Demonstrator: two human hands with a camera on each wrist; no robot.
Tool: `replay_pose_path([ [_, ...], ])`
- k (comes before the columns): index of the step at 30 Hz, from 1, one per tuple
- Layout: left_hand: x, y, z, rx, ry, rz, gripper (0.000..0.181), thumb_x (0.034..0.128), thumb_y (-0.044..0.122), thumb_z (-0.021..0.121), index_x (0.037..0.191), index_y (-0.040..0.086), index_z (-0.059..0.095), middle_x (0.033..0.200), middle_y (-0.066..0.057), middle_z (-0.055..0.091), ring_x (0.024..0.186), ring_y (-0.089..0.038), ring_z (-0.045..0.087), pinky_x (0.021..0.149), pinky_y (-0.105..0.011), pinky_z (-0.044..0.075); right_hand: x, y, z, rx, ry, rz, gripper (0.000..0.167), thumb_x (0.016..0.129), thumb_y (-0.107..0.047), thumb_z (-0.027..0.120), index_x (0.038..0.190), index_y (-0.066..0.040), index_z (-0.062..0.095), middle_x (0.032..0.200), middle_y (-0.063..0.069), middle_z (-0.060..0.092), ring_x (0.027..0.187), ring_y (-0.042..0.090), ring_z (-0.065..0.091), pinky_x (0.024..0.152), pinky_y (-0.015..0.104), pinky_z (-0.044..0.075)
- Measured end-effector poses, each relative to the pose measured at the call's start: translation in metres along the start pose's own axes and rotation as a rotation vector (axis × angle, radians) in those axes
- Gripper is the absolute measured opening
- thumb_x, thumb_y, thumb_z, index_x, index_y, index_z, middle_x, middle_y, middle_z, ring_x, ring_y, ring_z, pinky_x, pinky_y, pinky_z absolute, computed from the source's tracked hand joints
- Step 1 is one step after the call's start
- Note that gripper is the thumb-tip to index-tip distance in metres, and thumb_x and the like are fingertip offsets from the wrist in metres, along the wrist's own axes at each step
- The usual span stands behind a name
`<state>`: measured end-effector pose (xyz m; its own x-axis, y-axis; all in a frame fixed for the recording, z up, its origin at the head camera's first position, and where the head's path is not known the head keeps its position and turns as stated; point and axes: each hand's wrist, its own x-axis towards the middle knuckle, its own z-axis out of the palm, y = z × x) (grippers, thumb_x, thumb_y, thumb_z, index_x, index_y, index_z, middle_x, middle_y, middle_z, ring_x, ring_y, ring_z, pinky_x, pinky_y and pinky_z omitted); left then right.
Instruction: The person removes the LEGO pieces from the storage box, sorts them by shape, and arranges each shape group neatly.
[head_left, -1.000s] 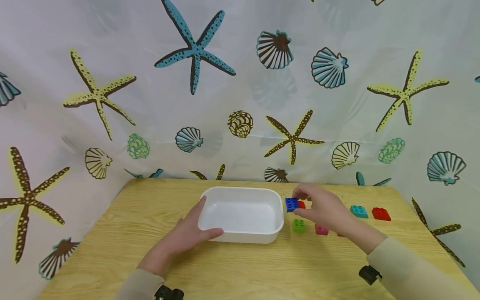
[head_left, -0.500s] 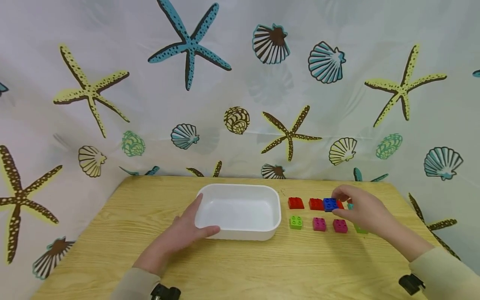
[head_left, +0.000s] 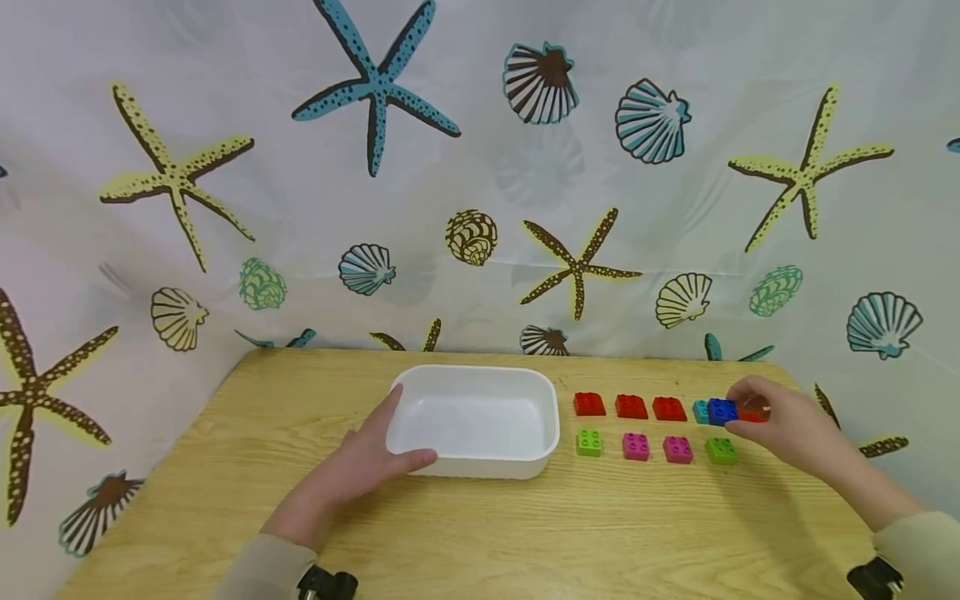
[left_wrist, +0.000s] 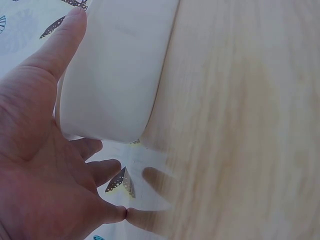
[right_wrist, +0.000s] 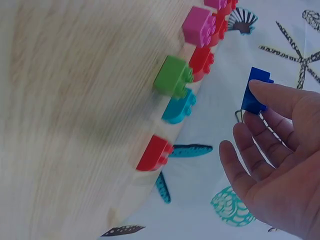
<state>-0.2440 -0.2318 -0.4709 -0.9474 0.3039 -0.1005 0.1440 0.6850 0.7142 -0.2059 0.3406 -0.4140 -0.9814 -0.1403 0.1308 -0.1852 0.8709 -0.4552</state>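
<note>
My right hand [head_left: 791, 427] pinches a blue toy brick [head_left: 722, 412] with studs above the right end of the back row. In the right wrist view the thumb lies against the blue brick's side. Below and beside it are a teal brick [head_left: 701, 412], a partly hidden red brick [head_left: 752, 415] and a green brick [head_left: 722, 451]. My left hand [head_left: 360, 462] rests against the left end of a white plastic tub [head_left: 480, 468], thumb along its front. The left wrist view shows straight, spread fingers near the tub's wall [left_wrist: 117, 75].
Left of the teal brick, several red bricks [head_left: 632, 407] continue the back row. Two pink bricks [head_left: 635, 447] and a lime brick [head_left: 588, 442] stand in the front row, the lime one nearest the tub. A shell-patterned curtain [head_left: 450, 183] hangs behind the wooden table [head_left: 525, 533].
My right hand has carried the blue brick rightward, from beside the tub to above the teal and right-end red bricks. My left hand stays at the tub, and the view has shifted slightly.
</note>
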Motion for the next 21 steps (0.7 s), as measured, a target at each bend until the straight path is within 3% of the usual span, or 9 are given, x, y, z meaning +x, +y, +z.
replay_pose_path([
  [13,0.000,0.001,-0.001,0.005,0.000,-0.008,0.131,0.0936,0.064,0.082,0.177,0.009,-0.003,0.182,-0.027,0.008,0.165,-0.052,0.014,0.126,-0.080,-0.003,-0.018,0.055,-0.013,-0.008,-0.058,0.138,0.038,0.097,-0.014,0.085,0.122,0.007,0.065,0.118,0.026,0.072,0.108,0.047,0.068,0.091,0.064,0.059],
  [21,0.001,0.001,-0.001,-0.005,-0.002,0.001,0.132,0.0932,0.065,0.082,0.177,0.009,-0.003,0.182,-0.027,0.008,0.166,-0.052,0.013,0.125,-0.080,-0.005,-0.025,0.077,-0.010,0.020,-0.136,0.162,0.035,0.096,-0.013,0.086,0.118,0.006,0.067,0.111,0.016,0.075,0.106,0.041,0.071,0.093,0.062,0.059],
])
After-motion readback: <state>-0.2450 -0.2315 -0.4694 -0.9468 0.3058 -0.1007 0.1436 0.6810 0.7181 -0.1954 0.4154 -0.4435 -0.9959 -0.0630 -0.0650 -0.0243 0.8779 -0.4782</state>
